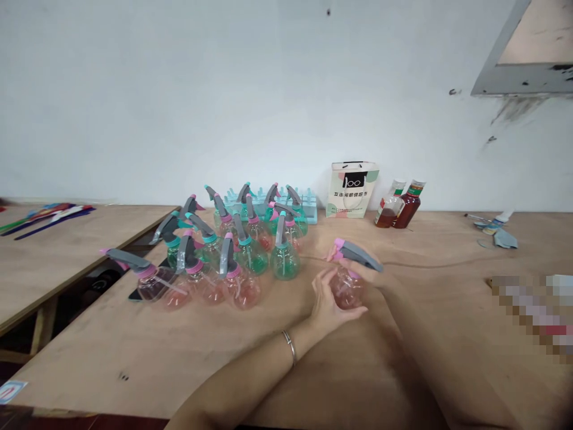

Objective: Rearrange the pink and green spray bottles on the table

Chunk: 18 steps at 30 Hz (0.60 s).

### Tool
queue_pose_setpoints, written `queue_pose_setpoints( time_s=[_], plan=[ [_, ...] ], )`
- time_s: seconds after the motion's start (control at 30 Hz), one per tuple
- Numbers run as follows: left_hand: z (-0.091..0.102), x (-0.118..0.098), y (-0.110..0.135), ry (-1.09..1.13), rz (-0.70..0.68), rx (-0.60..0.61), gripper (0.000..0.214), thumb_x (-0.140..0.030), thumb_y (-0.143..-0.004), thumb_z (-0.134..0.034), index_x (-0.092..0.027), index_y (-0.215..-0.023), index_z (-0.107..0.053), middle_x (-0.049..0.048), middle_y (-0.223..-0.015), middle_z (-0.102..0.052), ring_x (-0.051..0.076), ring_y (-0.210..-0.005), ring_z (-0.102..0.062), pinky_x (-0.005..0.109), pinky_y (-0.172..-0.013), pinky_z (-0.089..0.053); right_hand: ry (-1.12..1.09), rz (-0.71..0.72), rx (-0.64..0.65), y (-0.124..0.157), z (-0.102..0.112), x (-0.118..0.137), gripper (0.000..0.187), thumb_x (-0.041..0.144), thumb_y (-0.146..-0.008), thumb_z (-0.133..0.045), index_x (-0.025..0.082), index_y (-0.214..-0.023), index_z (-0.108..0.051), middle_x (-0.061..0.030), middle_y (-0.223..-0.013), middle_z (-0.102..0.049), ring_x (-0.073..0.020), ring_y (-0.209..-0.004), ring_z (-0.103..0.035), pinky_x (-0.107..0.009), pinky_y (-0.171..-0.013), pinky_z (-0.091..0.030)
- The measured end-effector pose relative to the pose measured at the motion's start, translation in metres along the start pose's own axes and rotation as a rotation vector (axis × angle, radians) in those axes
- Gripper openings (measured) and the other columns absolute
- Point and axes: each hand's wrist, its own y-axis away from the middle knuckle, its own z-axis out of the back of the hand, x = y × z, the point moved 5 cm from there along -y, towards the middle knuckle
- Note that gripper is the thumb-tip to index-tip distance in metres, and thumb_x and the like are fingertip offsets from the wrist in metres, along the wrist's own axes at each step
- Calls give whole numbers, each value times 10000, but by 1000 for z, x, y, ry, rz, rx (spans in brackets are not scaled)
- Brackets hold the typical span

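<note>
A small clear pink spray bottle (347, 288) with a grey trigger and pink nozzle stands on the wooden table (268, 352). My left hand (326, 301), with a bracelet on its wrist, wraps around the bottle's round body from the left. My right hand (375, 276) comes in from the lower right and closes around the trigger head. Its fingers are mostly hidden behind the grey trigger, with fingertips showing by the nozzle. To the left stands a cluster of several similar pink and green spray bottles (233, 257).
A light blue tray (308, 210) sits behind the cluster by the white wall. A small paper bag (353, 190) and two bottles of dark liquid (400, 205) stand at the back. Scissors and scraps (496, 233) lie far right. A second table (54, 251) stands left across a gap.
</note>
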Motion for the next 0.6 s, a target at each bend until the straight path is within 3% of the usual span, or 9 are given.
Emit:
queue_pose_setpoints(
  time_s=[0.1,0.17,0.27,0.37,0.5,0.6],
  plan=[
    [14,-5,-2,130,-104,61,1233,-765,-475,-818,-215,-1457,-315,197,-1338,-467,392,-1256,-518,599,-1044,-451,-45,-7,-99,0,14,-1,359,584,-864,-583,248,-902,-701,-63,-949,-729,-286,-1044,-677,-458,-1031,-492],
    [34,-8,-4,142,-201,19,1099,-822,-602,-689,-209,-1446,-345,195,-1327,-482,382,-1241,-539,597,-1037,-457,-88,-28,-126,2,21,-4,377,582,-833,-587,234,-905,-714,-74,-933,-733,-312,-1057,-675,-478,-1031,-491],
    [71,-5,-12,4,-257,-115,633,-559,-824,-656,-237,-1330,-450,141,-1248,-539,297,-1158,-598,516,-978,-509,-176,-64,-55,5,21,-10,371,554,-774,-636,220,-909,-725,-87,-944,-737,-331,-1039,-680,-495,-993,-514],
    [101,5,-27,-188,-234,-258,448,-267,-825,-700,-252,-1222,-492,99,-1208,-544,241,-1143,-595,450,-983,-509,-241,-73,29,5,13,-12,349,526,-758,-663,217,-905,-728,-87,-944,-737,-331,-1032,-679,-504,-983,-519],
    [120,25,-47,-281,-55,-424,602,-286,-774,-746,-226,-1285,-434,136,-1322,-466,285,-1314,-490,501,-1118,-411,-289,-50,47,3,4,-5,338,527,-825,-620,205,-859,-719,-93,-946,-730,-319,-1054,-671,-496,-1007,-503],
    [115,47,-57,-193,177,-356,751,-343,-768,-744,-209,-1386,-340,174,-1433,-408,307,-1403,-413,518,-1181,-333,-254,-49,36,1,-1,0,323,505,-879,-597,206,-824,-706,-78,-948,-731,-286,-1045,-677,-460,-1026,-488]
  ],
)
